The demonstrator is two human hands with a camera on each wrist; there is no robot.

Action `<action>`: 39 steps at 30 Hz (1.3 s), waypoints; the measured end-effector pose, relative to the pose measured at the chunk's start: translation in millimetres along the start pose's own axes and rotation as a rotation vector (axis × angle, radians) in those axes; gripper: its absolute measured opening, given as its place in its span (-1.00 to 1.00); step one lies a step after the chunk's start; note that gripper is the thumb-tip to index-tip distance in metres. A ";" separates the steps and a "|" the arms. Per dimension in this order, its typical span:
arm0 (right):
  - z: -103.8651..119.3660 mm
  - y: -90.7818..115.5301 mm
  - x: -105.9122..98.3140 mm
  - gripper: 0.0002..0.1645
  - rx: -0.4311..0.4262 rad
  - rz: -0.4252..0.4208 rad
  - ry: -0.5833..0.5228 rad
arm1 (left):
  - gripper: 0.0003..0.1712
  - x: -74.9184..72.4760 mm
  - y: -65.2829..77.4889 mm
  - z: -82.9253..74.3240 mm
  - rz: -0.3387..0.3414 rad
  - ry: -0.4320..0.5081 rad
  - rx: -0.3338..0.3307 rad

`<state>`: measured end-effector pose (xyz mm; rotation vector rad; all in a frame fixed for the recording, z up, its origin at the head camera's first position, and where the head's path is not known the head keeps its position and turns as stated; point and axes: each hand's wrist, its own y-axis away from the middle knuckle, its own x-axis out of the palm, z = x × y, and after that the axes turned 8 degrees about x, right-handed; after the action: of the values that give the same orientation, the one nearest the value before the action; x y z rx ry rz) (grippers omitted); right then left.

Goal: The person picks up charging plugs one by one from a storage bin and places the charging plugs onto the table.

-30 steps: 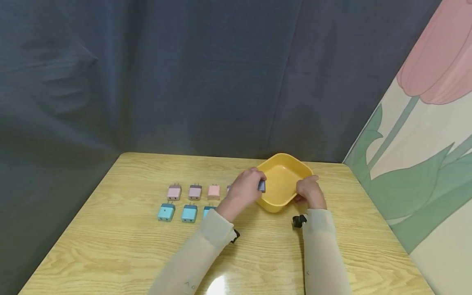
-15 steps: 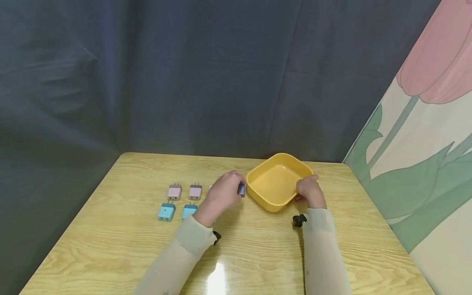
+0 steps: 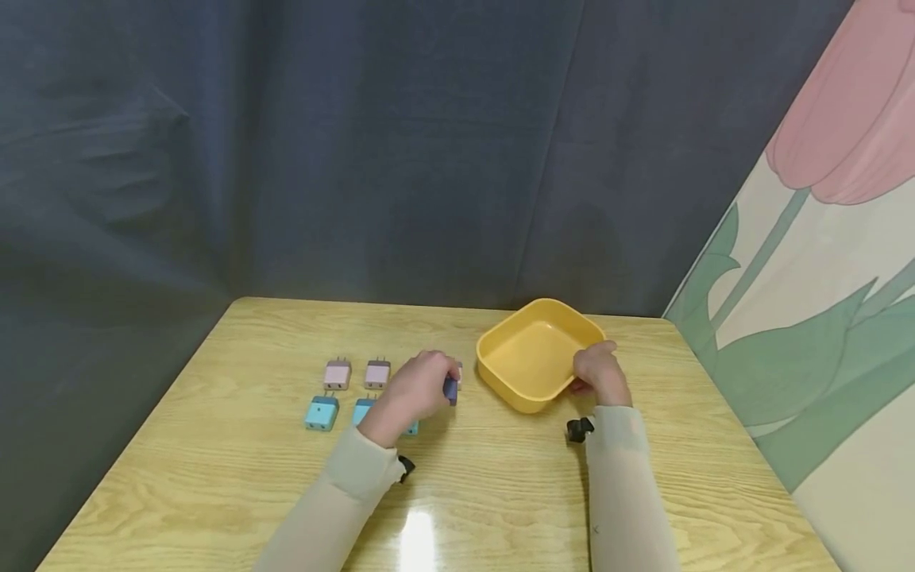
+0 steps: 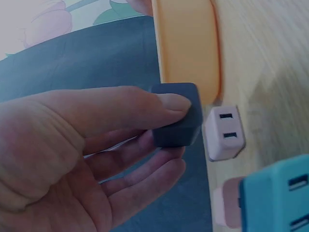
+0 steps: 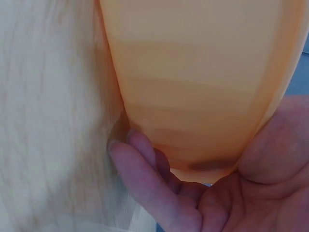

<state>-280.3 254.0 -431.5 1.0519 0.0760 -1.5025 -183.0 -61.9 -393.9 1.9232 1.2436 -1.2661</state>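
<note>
My left hand [image 3: 413, 389] pinches a dark blue charger block [image 3: 450, 390] between thumb and fingers, left of the yellow bin. The left wrist view shows the thumb flat on the block's face, with the other fingers behind and below it. Close beside it on the table stands a pale pink charger [image 4: 225, 133] with two ports toward that camera. A light blue charger [image 4: 277, 195] fills that view's lower right corner. My right hand [image 3: 602, 373] grips the yellow bin [image 3: 506, 388] at its right side, fingers against the outer wall in the right wrist view.
Two pale lilac chargers [image 3: 337, 374] stand in the back row, prongs pointing away. Light blue ones [image 3: 322, 414] form a nearer row, partly hidden by my left arm. A dark curtain [image 3: 400, 159] hangs behind the wooden table [image 3: 214, 469]; a flower-painted wall is at right.
My left hand has moved left and nearer, from over the bin's left edge to the charger rows, with the dark blue charger still in its fingers. The right hand and bin stay put.
</note>
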 end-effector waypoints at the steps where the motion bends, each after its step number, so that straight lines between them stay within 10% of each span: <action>1: -0.1 0.0 0.0 -0.05 0.002 -0.001 0.002 | -0.68 0.7 1.4 1.0 0.016 0.004 -0.008; 39: -2.2 2.4 2.1 -0.02 -0.008 -0.009 0.003 | -0.65 24.5 -0.4 5.3 0.146 0.002 -0.036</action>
<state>-276.8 253.1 -432.8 1.0484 0.0885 -1.5073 -182.2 -55.9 -418.2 1.9511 1.0976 -1.1597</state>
